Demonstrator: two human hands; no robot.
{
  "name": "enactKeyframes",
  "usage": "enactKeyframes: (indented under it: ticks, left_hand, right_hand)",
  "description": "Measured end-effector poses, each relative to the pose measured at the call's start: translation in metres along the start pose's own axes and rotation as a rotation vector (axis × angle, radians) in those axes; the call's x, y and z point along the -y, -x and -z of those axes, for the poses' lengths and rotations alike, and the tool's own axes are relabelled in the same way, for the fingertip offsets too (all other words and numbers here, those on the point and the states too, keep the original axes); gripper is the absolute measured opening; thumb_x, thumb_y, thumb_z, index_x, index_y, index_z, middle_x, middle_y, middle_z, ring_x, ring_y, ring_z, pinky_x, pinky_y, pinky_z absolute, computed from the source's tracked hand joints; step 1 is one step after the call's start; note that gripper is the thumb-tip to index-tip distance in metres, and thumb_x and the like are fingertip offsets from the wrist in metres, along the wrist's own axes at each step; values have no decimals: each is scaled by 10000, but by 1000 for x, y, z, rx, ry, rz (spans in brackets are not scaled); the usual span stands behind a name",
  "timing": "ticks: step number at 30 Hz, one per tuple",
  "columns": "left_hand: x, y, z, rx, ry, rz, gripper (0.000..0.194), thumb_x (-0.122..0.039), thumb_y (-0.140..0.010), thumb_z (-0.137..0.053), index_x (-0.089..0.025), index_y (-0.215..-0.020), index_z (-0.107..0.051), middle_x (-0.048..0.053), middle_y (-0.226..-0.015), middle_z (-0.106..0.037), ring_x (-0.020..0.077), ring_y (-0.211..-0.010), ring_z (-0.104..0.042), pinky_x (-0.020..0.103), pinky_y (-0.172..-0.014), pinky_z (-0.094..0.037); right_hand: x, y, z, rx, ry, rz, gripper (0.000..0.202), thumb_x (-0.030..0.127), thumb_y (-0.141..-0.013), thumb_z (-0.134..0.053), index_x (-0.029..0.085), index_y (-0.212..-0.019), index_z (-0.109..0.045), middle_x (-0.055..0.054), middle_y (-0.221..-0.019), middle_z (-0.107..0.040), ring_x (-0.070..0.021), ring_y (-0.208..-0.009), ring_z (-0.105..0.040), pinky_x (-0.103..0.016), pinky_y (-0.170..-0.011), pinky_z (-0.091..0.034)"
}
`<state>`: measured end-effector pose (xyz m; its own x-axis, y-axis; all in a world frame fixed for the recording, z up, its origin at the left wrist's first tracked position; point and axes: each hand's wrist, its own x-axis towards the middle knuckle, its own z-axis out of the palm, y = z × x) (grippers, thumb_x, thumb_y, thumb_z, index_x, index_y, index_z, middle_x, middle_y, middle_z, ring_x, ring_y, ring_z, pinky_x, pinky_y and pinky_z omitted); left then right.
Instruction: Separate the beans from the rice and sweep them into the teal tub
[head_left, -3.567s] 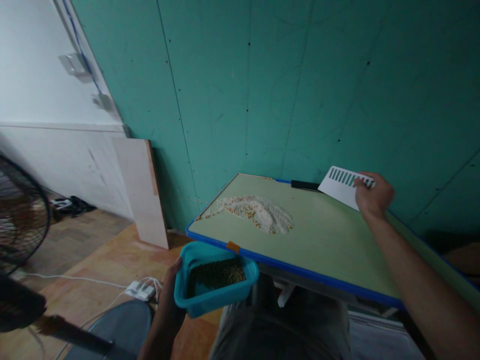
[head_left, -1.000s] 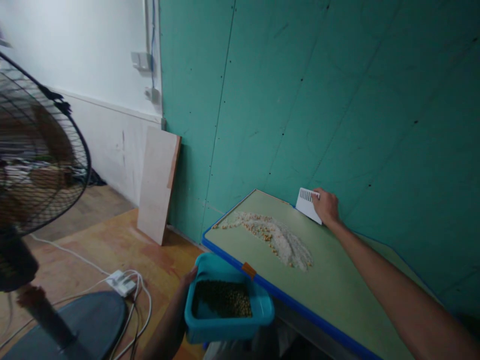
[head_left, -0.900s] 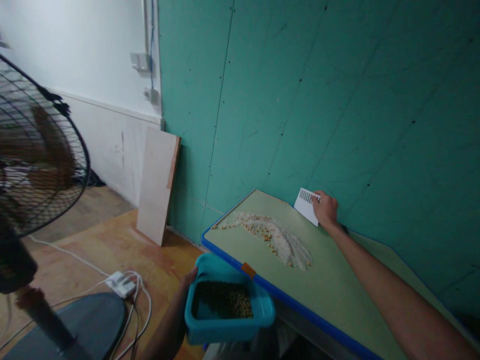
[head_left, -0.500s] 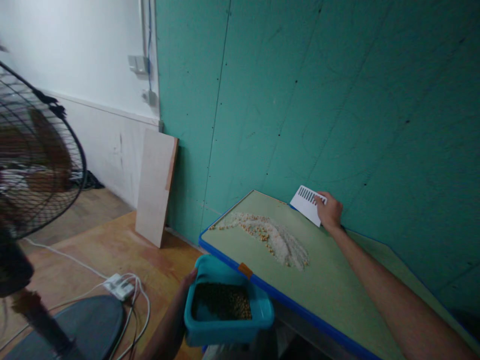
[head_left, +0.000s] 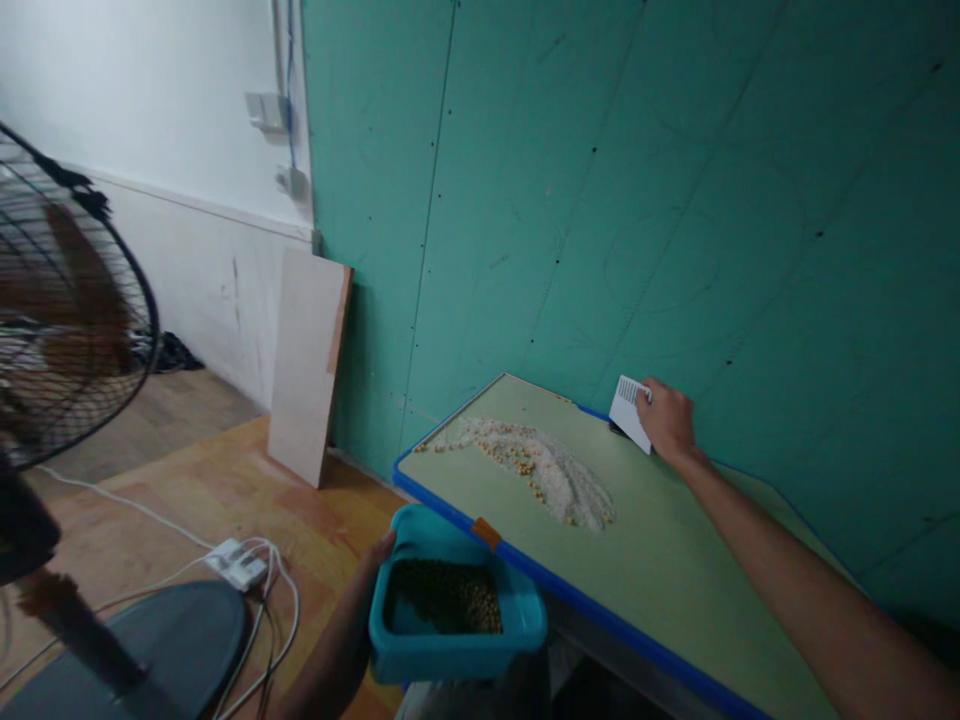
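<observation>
My left hand grips the left side of a teal plastic tub, its fingers mostly hidden. Inside the tub lie dark green grains and tan beans. My right hand pinches a white slotted plate at the table's back edge, tilted against the green wall. On the pale green tabletop, left of that hand, spreads a heap of whitish grains with yellow beans among them. The tub is held just below the table's blue front edge.
A standing fan with a round base is on the left. Cables run to a white power strip on the floor. A board leans by the green wall. An orange clip sits on the table edge.
My right hand has moved slightly right along the back edge, and the white slotted plate has turned more steeply upright. The teal tub stays in my left hand almost unmoved.
</observation>
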<state>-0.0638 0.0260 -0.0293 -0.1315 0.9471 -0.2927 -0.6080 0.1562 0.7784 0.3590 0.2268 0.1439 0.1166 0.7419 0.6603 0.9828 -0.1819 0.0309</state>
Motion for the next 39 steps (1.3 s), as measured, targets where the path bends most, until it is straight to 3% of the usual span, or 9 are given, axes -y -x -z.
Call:
enactKeyframes:
  ticks: [2,5,8,12,21,26,30,34,39]
  left_hand:
    - [-1,0,0,38,-6,8,321,-433,-790,-770,-224,-1034,-787,37,-1363,-712,288,-1532,-287,402,-1247,-270]
    - [-7,0,-7,93,10,122,492,-476,-840,-716,-159,-1217,-730,99,-1309,-741,323,-1414,-504,448,-1201,-370]
    - [-12,2,-15,57,51,214,613,-514,-893,-647,-130,-1371,-632,136,-1246,-767,330,-1278,-639,464,-1144,-444]
    - [-10,3,-13,47,61,176,671,-494,-889,-662,-181,-1471,-542,94,-1225,-782,308,-1258,-656,437,-1172,-406]
    - [2,-13,4,112,32,158,637,-557,-865,-684,-154,-1356,-643,104,-1290,-753,308,-1302,-623,441,-1187,-385]
    - [0,-9,2,139,65,156,630,-536,-884,-667,-148,-1378,-622,116,-1300,-745,309,-1297,-628,449,-1167,-412]
    - [-9,0,-6,89,39,179,609,-508,-834,-716,-187,-1349,-656,112,-1205,-787,353,-1234,-669,499,-1100,-485]
    - [-15,1,-9,49,8,125,577,-496,-784,-748,-213,-1285,-702,93,-1135,-812,402,-1232,-661,542,-1067,-510]
    - [-6,-17,-3,12,-18,100,463,-512,-801,-704,-243,-1173,-761,44,-1154,-809,417,-1309,-592,511,-1062,-528]
  right_hand:
    - [6,-1,2,24,41,31,350,211,-985,-400,100,-1129,-699,-199,-1038,-744,-263,-873,-667,-333,-735,-396]
    - [17,-3,6,59,101,79,325,185,-971,-406,109,-1053,-711,-193,-1020,-745,-252,-850,-668,-329,-709,-389]
    - [27,-3,10,73,129,127,309,163,-954,-413,111,-999,-715,-190,-1013,-747,-250,-847,-672,-330,-700,-389]
    - [31,-2,11,60,126,108,309,165,-944,-424,101,-1011,-719,-202,-989,-747,-261,-839,-679,-339,-707,-397]
    - [17,4,15,-54,-121,23,365,265,-951,-461,126,-1168,-720,-194,-1069,-755,-285,-901,-680,-342,-770,-419]
    - [15,10,-9,-134,-384,-147,389,359,-921,-517,126,-1154,-723,-197,-1074,-755,-298,-901,-660,-357,-791,-426]
    - [17,-4,-34,-152,-501,-249,399,388,-876,-555,109,-1096,-737,-207,-1053,-753,-310,-902,-655,-367,-787,-441]
    - [21,-31,-53,-141,-616,-222,394,386,-866,-558,97,-1071,-728,-177,-1032,-759,-264,-879,-669,-325,-780,-466]
    - [33,-53,-75,-125,-733,-143,402,428,-862,-571,95,-1019,-734,-149,-930,-763,-233,-805,-668,-301,-752,-476]
